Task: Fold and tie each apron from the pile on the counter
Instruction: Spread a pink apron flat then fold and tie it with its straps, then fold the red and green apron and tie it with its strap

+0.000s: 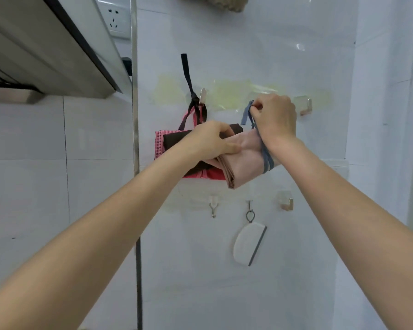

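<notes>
Here both bare forearms reach forward and up toward a white wall, converging on a folded pink apron held in the air against it. The left hand lies palm-down over the bundle's upper left corner, its fingers curled round the folded edge and gripping it. The right hand is raised above the bundle's upper right, wrist bent, back of the hand toward the camera; its fingers pinch a blue strap near the top, and the strap runs down past the wrist and wraps round the right end of the bundle. Just behind and to the left, a red apron with a dark brown panel hangs folded from a metal hook by its dark ties. A second hook is fixed to the wall right of the right hand, apart from it. Below the bundle are three smaller hooks; from the middle one hangs a white scraper. A socket sits at upper left, beside a range hood.
</notes>
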A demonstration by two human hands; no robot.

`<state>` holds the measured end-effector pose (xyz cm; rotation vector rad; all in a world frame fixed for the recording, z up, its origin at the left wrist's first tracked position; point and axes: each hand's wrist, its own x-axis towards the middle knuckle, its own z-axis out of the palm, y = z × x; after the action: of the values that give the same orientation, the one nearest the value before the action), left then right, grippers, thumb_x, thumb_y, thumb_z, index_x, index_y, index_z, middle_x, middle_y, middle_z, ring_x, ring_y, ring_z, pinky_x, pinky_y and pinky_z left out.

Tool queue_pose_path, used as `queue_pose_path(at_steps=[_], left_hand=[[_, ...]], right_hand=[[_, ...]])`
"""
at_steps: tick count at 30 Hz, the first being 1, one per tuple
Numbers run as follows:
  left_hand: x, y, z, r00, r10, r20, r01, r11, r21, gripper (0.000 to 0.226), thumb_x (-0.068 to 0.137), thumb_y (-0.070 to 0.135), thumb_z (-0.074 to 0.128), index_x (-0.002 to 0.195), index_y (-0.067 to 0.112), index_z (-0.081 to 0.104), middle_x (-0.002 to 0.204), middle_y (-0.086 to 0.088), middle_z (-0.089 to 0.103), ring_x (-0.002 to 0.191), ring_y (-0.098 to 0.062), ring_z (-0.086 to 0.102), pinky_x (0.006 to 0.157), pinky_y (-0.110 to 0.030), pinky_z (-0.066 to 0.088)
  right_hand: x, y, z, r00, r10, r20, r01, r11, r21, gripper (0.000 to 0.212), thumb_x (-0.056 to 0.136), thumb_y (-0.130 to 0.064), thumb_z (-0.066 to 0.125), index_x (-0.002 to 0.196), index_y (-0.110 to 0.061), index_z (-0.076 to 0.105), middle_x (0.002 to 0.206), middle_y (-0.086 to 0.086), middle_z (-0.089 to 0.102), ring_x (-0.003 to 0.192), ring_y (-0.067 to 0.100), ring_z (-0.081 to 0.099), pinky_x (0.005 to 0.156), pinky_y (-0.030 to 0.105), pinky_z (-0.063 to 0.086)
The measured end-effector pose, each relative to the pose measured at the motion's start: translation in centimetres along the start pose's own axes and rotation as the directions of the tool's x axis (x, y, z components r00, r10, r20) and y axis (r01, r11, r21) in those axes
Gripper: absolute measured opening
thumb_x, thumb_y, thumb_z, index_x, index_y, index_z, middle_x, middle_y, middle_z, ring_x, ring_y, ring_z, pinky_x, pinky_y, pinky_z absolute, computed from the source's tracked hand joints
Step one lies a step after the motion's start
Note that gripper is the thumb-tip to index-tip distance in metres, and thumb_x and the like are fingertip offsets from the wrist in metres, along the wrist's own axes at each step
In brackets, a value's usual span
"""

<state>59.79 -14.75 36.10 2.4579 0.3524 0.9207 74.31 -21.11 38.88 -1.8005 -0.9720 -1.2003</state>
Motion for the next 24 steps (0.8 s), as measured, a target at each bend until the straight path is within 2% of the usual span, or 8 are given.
queue_pose_path(at_steps=[3, 6, 9, 14, 17, 18, 21, 24], left_hand=[[0.9, 0.1, -0.1, 0.997, 0.080, 0.013, -0.079, 0.996, -0.031, 0.023, 0.087, 0.024, 0.063, 0.109, 0.017, 0.062, 0.087, 0.005, 0.062, 0.093, -0.021, 0.064, 0.085, -0.042, 0.055], [2.6, 0.9, 0.3, 0.985, 0.154, -0.082, -0.153, 0.988, 0.017, 0.025, 0.090, 0.025, 0.060, 0.113, 0.016, 0.063, 0.100, -0.006, 0.066, 0.094, -0.021, 0.062, 0.086, -0.034, 0.052], [4.3, 1.6, 1.1, 0.962, 0.216, -0.168, -0.181, 0.962, 0.203, 0.029, 0.092, 0.025, 0.056, 0.118, 0.014, 0.061, 0.108, -0.009, 0.065, 0.096, -0.021, 0.058, 0.079, -0.029, 0.044], [6.2, 1.5, 2.6, 0.951, 0.265, -0.159, -0.168, 0.874, 0.455, 0.028, 0.094, 0.028, 0.050, 0.112, 0.010, 0.061, 0.107, -0.012, 0.064, 0.104, -0.030, 0.057, 0.089, -0.038, 0.043], [6.5, 1.1, 3.3, 0.957, 0.274, -0.099, -0.185, 0.834, 0.520, 0.032, 0.096, 0.025, 0.046, 0.120, 0.006, 0.054, 0.110, -0.018, 0.061, 0.105, -0.033, 0.053, 0.083, -0.038, 0.043], [6.5, 0.9, 3.5, 0.953, 0.292, -0.077, -0.202, 0.806, 0.557, 0.032, 0.096, 0.024, 0.045, 0.122, 0.005, 0.052, 0.110, -0.019, 0.060, 0.105, -0.033, 0.052, 0.080, -0.038, 0.042], [6.2, -0.1, 4.1, 0.921, 0.386, -0.049, -0.274, 0.732, 0.624, 0.030, 0.097, 0.023, 0.043, 0.119, 0.004, 0.050, 0.108, -0.016, 0.061, 0.100, -0.032, 0.051, 0.073, -0.036, 0.036], [6.2, -1.4, 4.8, 0.891, 0.444, -0.101, -0.262, 0.682, 0.683, 0.025, 0.099, 0.024, 0.040, 0.111, 0.006, 0.051, 0.103, -0.012, 0.062, 0.094, -0.028, 0.051, 0.070, -0.033, 0.034]], right_hand=[[0.8, 0.9, -0.5, 1.000, 0.003, -0.023, -0.005, 0.997, -0.073, 0.024, 0.093, -0.012, 0.043, 0.096, -0.005, 0.065, 0.095, 0.018, 0.065, 0.086, 0.036, 0.057, 0.063, 0.031, 0.031], [2.4, 1.2, -1.7, 0.999, 0.029, -0.039, -0.032, 0.996, -0.079, 0.024, 0.095, -0.015, 0.046, 0.107, -0.008, 0.065, 0.104, 0.017, 0.065, 0.096, 0.036, 0.059, 0.065, 0.030, 0.034], [4.0, 1.2, -2.2, 0.994, 0.083, 0.066, -0.082, 0.996, -0.018, 0.020, 0.088, -0.014, 0.054, 0.102, -0.009, 0.068, 0.104, 0.016, 0.065, 0.097, 0.035, 0.059, 0.069, 0.030, 0.040], [5.2, 1.2, -1.3, 0.958, 0.107, 0.267, -0.116, 0.993, 0.018, 0.015, 0.080, -0.009, 0.060, 0.091, -0.005, 0.070, 0.096, 0.016, 0.067, 0.091, 0.033, 0.062, 0.068, 0.031, 0.046], [4.7, 0.9, -0.5, 0.926, 0.143, 0.348, -0.170, 0.984, 0.047, 0.002, 0.082, -0.005, 0.054, 0.082, -0.006, 0.055, 0.082, 0.013, 0.056, 0.089, 0.032, 0.055, 0.067, 0.028, 0.037], [4.5, 0.9, -0.2, 0.914, 0.178, 0.364, -0.225, 0.970, 0.090, 0.005, 0.083, -0.005, 0.052, 0.086, -0.007, 0.049, 0.080, 0.011, 0.051, 0.090, 0.031, 0.052, 0.068, 0.029, 0.036], [3.1, 1.3, 0.5, 0.898, 0.259, 0.356, -0.361, 0.896, 0.258, 0.039, 0.084, -0.010, 0.055, 0.118, 0.001, 0.040, 0.116, 0.017, 0.048, 0.111, 0.032, 0.047, 0.086, 0.034, 0.041], [0.5, 2.0, 0.7, 0.927, 0.279, 0.252, -0.353, 0.875, 0.330, 0.036, 0.087, -0.014, 0.054, 0.117, -0.001, 0.041, 0.123, 0.015, 0.044, 0.113, 0.031, 0.046, 0.088, 0.036, 0.040]])
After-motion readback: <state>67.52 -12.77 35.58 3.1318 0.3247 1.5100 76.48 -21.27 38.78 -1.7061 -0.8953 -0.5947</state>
